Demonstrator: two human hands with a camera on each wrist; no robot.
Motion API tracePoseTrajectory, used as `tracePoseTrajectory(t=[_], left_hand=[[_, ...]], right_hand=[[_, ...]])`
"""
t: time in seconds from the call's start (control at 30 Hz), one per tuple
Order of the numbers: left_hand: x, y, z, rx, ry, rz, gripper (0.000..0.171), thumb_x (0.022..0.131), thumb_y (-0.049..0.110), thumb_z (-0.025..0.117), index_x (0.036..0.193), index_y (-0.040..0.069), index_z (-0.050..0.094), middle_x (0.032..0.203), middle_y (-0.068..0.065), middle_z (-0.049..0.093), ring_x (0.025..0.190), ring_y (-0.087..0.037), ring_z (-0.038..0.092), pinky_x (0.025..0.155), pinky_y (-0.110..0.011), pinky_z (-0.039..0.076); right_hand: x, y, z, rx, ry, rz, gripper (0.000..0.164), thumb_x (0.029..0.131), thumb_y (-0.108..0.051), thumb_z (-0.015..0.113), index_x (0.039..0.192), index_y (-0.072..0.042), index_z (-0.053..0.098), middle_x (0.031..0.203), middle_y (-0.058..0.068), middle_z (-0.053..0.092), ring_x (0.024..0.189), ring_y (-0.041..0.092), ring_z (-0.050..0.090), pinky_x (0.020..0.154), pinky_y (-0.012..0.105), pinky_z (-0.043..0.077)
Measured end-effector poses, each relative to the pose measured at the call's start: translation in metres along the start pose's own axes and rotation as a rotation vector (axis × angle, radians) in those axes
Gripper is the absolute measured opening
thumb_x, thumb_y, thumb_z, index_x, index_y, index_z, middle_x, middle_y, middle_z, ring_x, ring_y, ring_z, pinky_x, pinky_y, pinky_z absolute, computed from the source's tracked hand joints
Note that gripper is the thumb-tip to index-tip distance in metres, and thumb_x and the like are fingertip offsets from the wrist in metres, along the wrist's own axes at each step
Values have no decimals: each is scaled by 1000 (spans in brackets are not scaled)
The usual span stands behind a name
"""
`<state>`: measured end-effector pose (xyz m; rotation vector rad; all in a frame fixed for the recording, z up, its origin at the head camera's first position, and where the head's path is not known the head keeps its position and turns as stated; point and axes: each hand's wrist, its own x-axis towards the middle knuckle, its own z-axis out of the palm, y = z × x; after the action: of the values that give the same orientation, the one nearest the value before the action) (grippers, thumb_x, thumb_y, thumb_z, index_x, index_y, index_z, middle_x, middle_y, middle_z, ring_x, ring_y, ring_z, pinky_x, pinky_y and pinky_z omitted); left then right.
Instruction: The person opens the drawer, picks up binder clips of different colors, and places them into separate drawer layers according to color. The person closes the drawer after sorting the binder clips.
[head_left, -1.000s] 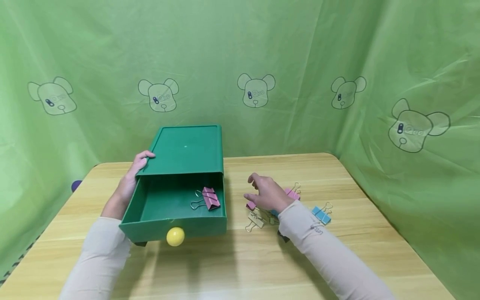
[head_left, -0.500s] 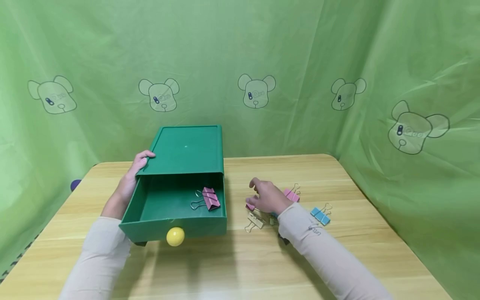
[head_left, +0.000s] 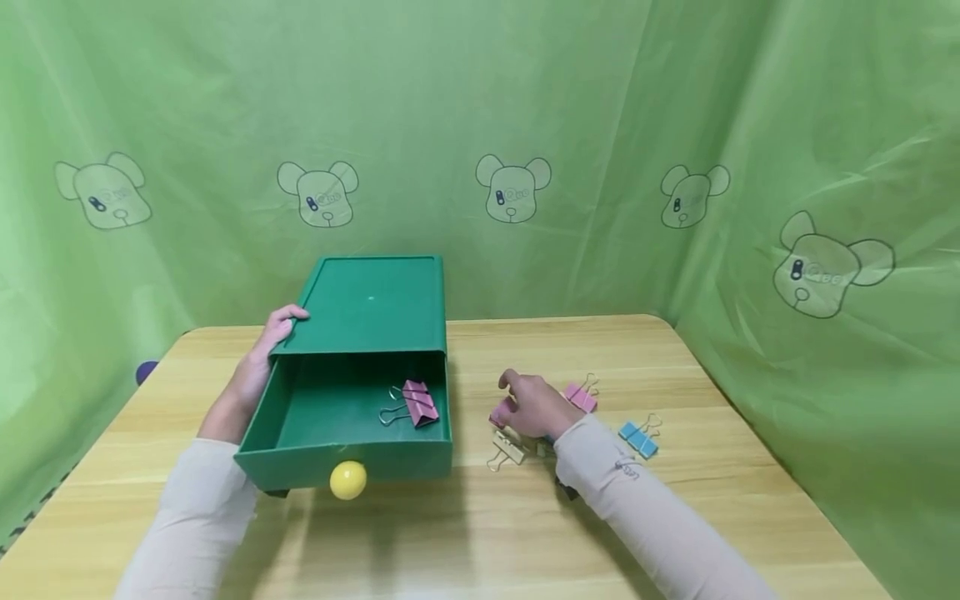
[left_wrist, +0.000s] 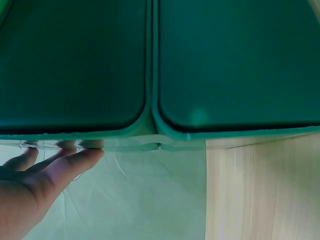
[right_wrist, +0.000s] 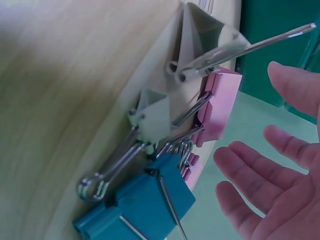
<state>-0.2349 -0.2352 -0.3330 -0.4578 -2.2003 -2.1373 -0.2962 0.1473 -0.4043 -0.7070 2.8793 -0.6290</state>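
The left hand (head_left: 255,367) lies along the left side of a green plastic drawer cabinet (head_left: 371,304), fingers extended against it, fingertips at the top edge. The cabinet's drawer (head_left: 300,464), with a yellow ball knob (head_left: 348,480), juts towards the near side; a mauve-pink binder clip (head_left: 420,403) lies in its right part. To the right, on the wooden table (head_left: 420,550), come a cream binder clip (head_left: 508,448) and, farther, a pink binder clip (head_left: 498,412) by the right hand (head_left: 538,406), whose fingers are spread, grasping nothing. Farther right lie another pink binder clip (head_left: 581,397) and, nearer, a blue binder clip (head_left: 639,439).
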Motion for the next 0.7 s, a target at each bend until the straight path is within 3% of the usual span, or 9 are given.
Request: tracePoseTrajectory(t=[0.1,0.37,0.7], left_hand=[[0,1,0,1,-1,-2,23,105,43,24,122,40,40,144,-6,10,127,-31,14,92,-44,25],[2,-1,3,-15,-4,4,22,105,42,25,120,40,41,145,-6,10,127,-31,15,92,-43,26],[1,0,1,-5,4,2,23,105,42,24,121,40,40,145,-7,10,127,-32,15,92,-45,26]], right_hand=[[0,1,1,-2,6,-8,44,88,-18,70,122,2,52,67,3,52,58,15,51,63,32,49],[2,2,-1,6,20,17,49,85,-23,75,122,1,53,93,11,63,80,19,61,83,42,52],[5,-2,2,-33,-46,32,51,84,-25,77,121,2,54,89,6,65,84,22,63,81,39,52]])
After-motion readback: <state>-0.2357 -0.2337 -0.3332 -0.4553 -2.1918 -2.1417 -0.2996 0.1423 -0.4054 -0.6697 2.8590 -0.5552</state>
